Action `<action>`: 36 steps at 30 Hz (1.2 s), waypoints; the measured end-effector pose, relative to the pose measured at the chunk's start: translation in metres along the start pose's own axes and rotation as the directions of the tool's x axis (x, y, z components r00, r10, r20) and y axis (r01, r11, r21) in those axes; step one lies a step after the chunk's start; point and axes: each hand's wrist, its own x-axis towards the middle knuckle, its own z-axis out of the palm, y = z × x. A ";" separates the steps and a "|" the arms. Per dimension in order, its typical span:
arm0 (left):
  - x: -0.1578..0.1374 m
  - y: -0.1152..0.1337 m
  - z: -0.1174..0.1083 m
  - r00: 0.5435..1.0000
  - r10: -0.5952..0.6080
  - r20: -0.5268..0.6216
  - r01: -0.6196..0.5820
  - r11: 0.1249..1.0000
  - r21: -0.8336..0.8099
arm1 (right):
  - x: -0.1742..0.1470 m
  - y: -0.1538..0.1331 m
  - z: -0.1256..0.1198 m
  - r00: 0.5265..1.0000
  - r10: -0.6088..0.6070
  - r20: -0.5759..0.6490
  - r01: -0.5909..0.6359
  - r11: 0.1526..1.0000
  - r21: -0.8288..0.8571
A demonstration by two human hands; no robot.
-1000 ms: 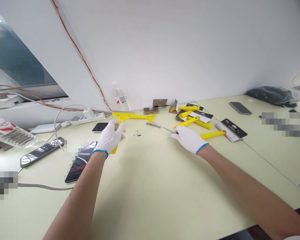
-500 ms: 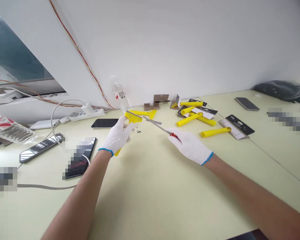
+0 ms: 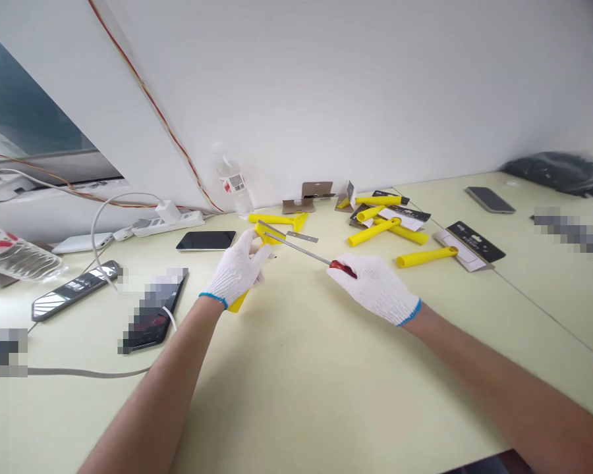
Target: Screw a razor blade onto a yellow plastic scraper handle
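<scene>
Head view: my left hand point(image 3: 237, 266) is wrapped round a yellow scraper point(image 3: 271, 239), held tilted over the bench point(image 3: 301, 368). My right hand point(image 3: 375, 288) is curled round a red-handled screwdriver point(image 3: 304, 251), its tip at the scraper's head; I can't tell whether they touch. Just beyond, a metal blade point(image 3: 306, 237) lies near a second yellow tool point(image 3: 277, 219).
</scene>
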 end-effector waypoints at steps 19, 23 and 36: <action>-0.004 0.008 -0.003 0.999 -0.002 -0.043 0.009 0.986 0.167 | -0.004 -0.002 -0.003 0.996 0.062 0.065 -0.061 0.998 -0.011; -0.005 0.010 -0.003 0.999 -0.018 -0.032 0.022 0.990 0.139 | -0.003 -0.001 -0.002 0.998 0.045 0.055 -0.046 0.999 0.023; -0.004 0.008 -0.003 0.999 -0.011 -0.032 0.016 0.986 0.166 | -0.004 -0.006 -0.005 0.996 0.071 0.046 -0.069 0.997 -0.042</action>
